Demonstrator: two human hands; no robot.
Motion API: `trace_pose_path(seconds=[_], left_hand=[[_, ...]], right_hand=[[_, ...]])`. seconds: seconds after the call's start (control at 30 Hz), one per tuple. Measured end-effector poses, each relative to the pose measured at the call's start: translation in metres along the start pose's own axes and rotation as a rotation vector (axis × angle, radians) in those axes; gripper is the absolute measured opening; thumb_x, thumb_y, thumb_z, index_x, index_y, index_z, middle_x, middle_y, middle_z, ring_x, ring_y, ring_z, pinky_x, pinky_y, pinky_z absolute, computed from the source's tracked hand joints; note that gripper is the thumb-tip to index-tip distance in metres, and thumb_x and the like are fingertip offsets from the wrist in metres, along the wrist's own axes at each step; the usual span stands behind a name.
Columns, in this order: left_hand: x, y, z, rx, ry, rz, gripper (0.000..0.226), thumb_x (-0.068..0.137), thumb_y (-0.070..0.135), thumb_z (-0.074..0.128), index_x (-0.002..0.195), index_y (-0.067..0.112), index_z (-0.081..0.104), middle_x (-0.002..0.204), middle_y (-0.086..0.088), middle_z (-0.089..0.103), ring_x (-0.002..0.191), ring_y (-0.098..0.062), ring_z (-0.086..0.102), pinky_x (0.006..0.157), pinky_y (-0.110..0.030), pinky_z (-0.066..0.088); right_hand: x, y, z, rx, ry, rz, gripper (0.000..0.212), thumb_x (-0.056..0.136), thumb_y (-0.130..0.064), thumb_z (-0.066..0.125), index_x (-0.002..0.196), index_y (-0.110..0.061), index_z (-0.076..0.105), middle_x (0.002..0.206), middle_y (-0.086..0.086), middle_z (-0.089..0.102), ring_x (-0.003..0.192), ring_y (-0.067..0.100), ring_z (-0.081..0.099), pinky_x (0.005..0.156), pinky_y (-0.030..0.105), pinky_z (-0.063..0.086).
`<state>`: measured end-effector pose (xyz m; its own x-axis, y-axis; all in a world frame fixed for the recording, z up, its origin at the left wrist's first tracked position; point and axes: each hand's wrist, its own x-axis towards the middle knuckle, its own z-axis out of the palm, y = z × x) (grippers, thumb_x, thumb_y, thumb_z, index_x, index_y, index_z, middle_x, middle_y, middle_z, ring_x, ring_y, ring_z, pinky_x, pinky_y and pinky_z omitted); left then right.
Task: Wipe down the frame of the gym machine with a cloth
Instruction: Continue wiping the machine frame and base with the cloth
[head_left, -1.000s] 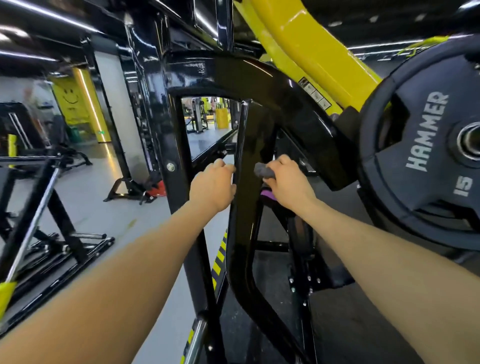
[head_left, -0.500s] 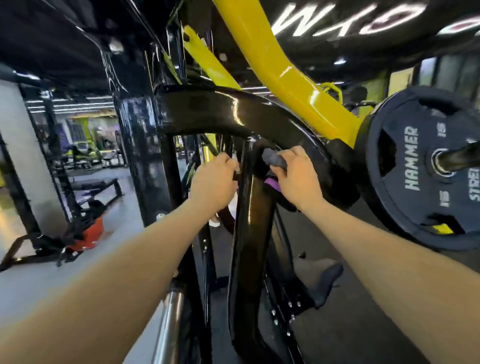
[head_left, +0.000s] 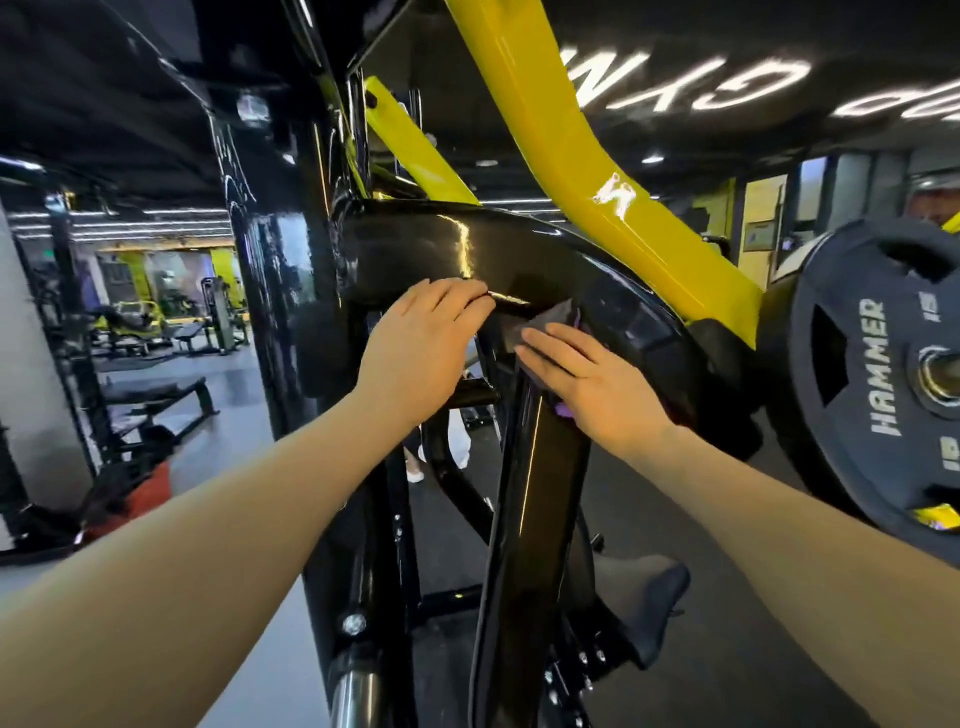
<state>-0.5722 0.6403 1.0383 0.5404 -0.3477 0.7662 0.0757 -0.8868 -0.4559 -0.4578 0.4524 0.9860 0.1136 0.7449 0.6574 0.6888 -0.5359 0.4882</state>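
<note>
fingers (head_left: 550, 347) flat on cloth (head_left: 545, 323)

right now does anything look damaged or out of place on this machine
Nothing stands out. The right hand presses the grey cloth flat on the glossy black frame, the left hand rests beside it, and the weight plate sits on its peg.

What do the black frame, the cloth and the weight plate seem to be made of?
Black frame: likely painted metal, glossy, with sharp light reflections.
Cloth: soft grey fabric, matte, folds under the right hand.
Weight plate: probably rubber-coated, dull dark surface, raised letters.
</note>
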Motion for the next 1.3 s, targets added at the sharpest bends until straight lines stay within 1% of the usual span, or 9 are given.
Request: trace_pose_path(seconds=[0.13, 0.23, 0.37, 0.5, 0.57, 0.67, 0.83, 1.0, 1.3], left_hand=[[0.000, -0.007, 0.000, 0.032, -0.034, 0.027, 0.047, 0.083, 0.012, 0.042, 0.129, 0.011, 0.056, 0.132, -0.008, 0.055, 0.120, -0.025, 0.052, 0.105, -0.041, 0.037], [-0.002, -0.005, 0.003, 0.036, -0.008, 0.018, 0.045, 0.083, 0.010, 0.049, 0.128, 0.010, 0.056, 0.131, -0.008, 0.056, 0.120, -0.026, 0.052, 0.105, -0.042, 0.037], [-0.002, -0.005, 0.006, 0.049, 0.011, 0.016, 0.045, 0.084, 0.009, 0.055, 0.128, 0.011, 0.056, 0.132, -0.008, 0.056, 0.121, -0.026, 0.051, 0.106, -0.043, 0.036], [-0.002, -0.004, 0.007, 0.063, 0.024, 0.008, 0.041, 0.084, 0.010, 0.057, 0.125, 0.010, 0.058, 0.132, -0.008, 0.056, 0.121, -0.026, 0.052, 0.106, -0.043, 0.036], [-0.003, -0.003, 0.006, 0.073, 0.013, 0.005, 0.038, 0.083, 0.011, 0.059, 0.121, 0.008, 0.061, 0.132, -0.009, 0.055, 0.122, -0.026, 0.051, 0.106, -0.043, 0.036], [-0.005, -0.004, 0.004, 0.083, -0.006, 0.016, 0.041, 0.081, 0.013, 0.059, 0.121, 0.007, 0.060, 0.134, -0.009, 0.055, 0.124, -0.027, 0.051, 0.105, -0.044, 0.037], [-0.004, -0.005, 0.003, 0.096, -0.011, 0.030, 0.044, 0.078, 0.012, 0.065, 0.122, 0.009, 0.061, 0.134, -0.009, 0.055, 0.124, -0.028, 0.051, 0.105, -0.044, 0.038], [-0.004, -0.002, 0.002, 0.111, -0.036, 0.023, 0.051, 0.077, 0.012, 0.066, 0.127, 0.011, 0.057, 0.134, -0.011, 0.054, 0.124, -0.029, 0.050, 0.105, -0.046, 0.038], [-0.006, 0.009, 0.005, 0.102, -0.071, -0.008, 0.058, 0.077, 0.011, 0.064, 0.133, 0.009, 0.051, 0.137, -0.012, 0.051, 0.127, -0.032, 0.046, 0.106, -0.048, 0.038]], right_hand=[[0.050, -0.009, -0.013, -0.097, 0.031, -0.212, 0.036, 0.071, -0.012, 0.058, 0.104, -0.010, 0.073, 0.108, 0.005, 0.070, 0.106, 0.023, 0.064, 0.088, 0.034, 0.052], [0.038, 0.005, -0.018, -0.069, -0.023, -0.227, 0.047, 0.070, -0.009, 0.053, 0.115, -0.007, 0.068, 0.118, 0.009, 0.066, 0.113, 0.027, 0.060, 0.091, 0.037, 0.050], [-0.004, 0.032, -0.018, 0.015, 0.007, -0.071, 0.080, 0.062, 0.004, 0.074, 0.137, -0.011, 0.049, 0.142, 0.005, 0.049, 0.124, 0.028, 0.049, 0.084, 0.041, 0.056], [0.024, 0.009, -0.014, -0.051, 0.080, -0.091, 0.045, 0.076, -0.009, 0.053, 0.120, -0.010, 0.065, 0.122, 0.006, 0.063, 0.110, 0.026, 0.058, 0.078, 0.034, 0.055], [0.043, -0.007, -0.015, -0.119, 0.081, -0.139, 0.034, 0.075, -0.017, 0.058, 0.105, -0.015, 0.072, 0.108, 0.000, 0.069, 0.104, 0.019, 0.062, 0.077, 0.029, 0.053], [0.039, 0.001, -0.012, -0.112, 0.110, -0.157, 0.041, 0.074, -0.015, 0.056, 0.114, -0.013, 0.068, 0.117, 0.004, 0.066, 0.110, 0.022, 0.060, 0.083, 0.033, 0.052], [-0.008, 0.017, 0.008, 0.065, 0.238, 0.103, 0.077, 0.062, 0.003, 0.076, 0.135, -0.007, 0.052, 0.134, 0.015, 0.053, 0.118, 0.028, 0.040, 0.086, 0.040, 0.051], [0.032, -0.006, 0.012, 0.063, 0.334, 0.102, 0.048, 0.077, -0.003, 0.061, 0.124, -0.008, 0.061, 0.124, 0.014, 0.059, 0.111, 0.027, 0.041, 0.085, 0.039, 0.049], [-0.025, -0.003, 0.029, 0.410, 0.436, 0.497, 0.057, 0.077, 0.010, 0.067, 0.130, -0.007, 0.056, 0.125, 0.014, 0.055, 0.106, 0.032, 0.049, 0.088, 0.026, 0.038]])
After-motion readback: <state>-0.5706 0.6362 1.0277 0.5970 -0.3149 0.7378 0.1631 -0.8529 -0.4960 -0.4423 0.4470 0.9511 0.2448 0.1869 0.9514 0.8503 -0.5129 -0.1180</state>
